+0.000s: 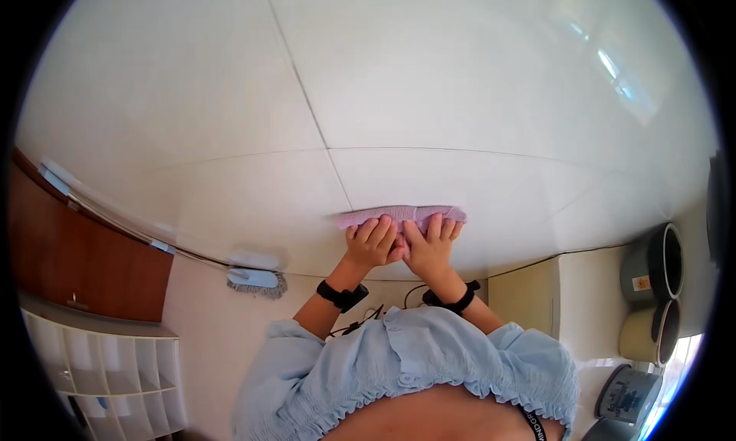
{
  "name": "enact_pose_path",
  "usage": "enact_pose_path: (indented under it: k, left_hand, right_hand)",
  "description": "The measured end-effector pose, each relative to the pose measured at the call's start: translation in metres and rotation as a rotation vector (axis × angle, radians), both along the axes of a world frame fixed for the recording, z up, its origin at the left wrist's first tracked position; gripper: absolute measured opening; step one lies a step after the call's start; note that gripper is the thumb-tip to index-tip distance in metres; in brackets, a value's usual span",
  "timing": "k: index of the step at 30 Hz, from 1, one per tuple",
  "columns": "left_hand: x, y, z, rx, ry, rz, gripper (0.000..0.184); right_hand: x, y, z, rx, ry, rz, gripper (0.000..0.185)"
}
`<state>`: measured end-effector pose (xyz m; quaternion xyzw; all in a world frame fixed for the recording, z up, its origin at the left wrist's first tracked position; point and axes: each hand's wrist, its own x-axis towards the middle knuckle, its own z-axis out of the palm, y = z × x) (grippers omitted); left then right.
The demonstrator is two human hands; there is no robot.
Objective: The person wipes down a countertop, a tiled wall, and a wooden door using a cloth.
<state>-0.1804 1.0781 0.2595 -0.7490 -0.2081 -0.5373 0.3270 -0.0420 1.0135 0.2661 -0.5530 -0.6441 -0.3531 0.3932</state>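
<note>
Pale blue top [414,357] right up close, dark bands [343,296] at both wrists, left hand [369,243] and right hand [431,249] side by side, fingers half-curled, both holding the folded pink cloth [399,213] against the white panelled surface [429,96], grey-fringed mop [257,278] off left.

The left hand [372,243] and right hand [431,249] press a pink cloth [395,212] against a glossy white surface [460,88].

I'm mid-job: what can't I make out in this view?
All in the head view:
Pink cloth: its far side, hidden by its own near side.
Left hand and right hand: their palms, hidden behind their backs; gripping or only pressing is unclear.
White shelf: cut off by the dark lens border.
Sticker: too small to read.
</note>
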Motion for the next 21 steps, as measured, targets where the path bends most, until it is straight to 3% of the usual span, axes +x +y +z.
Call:
enact_pose_path:
  k: [2,6,9,11,15,17,20,21]
  left_hand:
    - [-0.004,0.006,0.024,0.002,-0.037,0.023,0.061]
    - [0.005,-0.004,0.153,-0.090,-0.140,0.054,0.062]
    - [0.009,-0.006,0.178,-0.097,-0.201,0.025,0.061]
    - [0.011,-0.001,0.168,-0.073,-0.197,0.013,0.060]
    - [-0.007,0.004,0.060,0.048,0.035,0.047,0.064]
    - [-0.013,0.004,-0.001,-0.045,-0.041,-0.014,0.055]
    - [-0.024,0.008,-0.029,-0.049,0.001,-0.024,0.056]
    - [-0.024,0.007,-0.022,-0.044,-0.025,-0.014,0.057]
  right_hand:
    - [-0.007,0.000,0.043,-0.010,0.011,0.015,0.036]
    - [-0.018,0.007,0.169,0.167,0.106,-0.002,0.037]
    - [-0.025,0.011,0.188,0.245,0.139,-0.041,0.037]
    - [-0.024,0.015,0.179,0.230,0.141,-0.034,0.036]
    - [-0.021,0.006,0.062,0.092,0.134,-0.001,0.034]
    - [-0.024,-0.002,0.011,-0.054,0.087,-0.011,0.034]
    - [-0.024,-0.011,0.004,-0.267,0.036,0.038,0.032]
    - [-0.024,-0.012,0.014,-0.203,0.030,0.047,0.033]
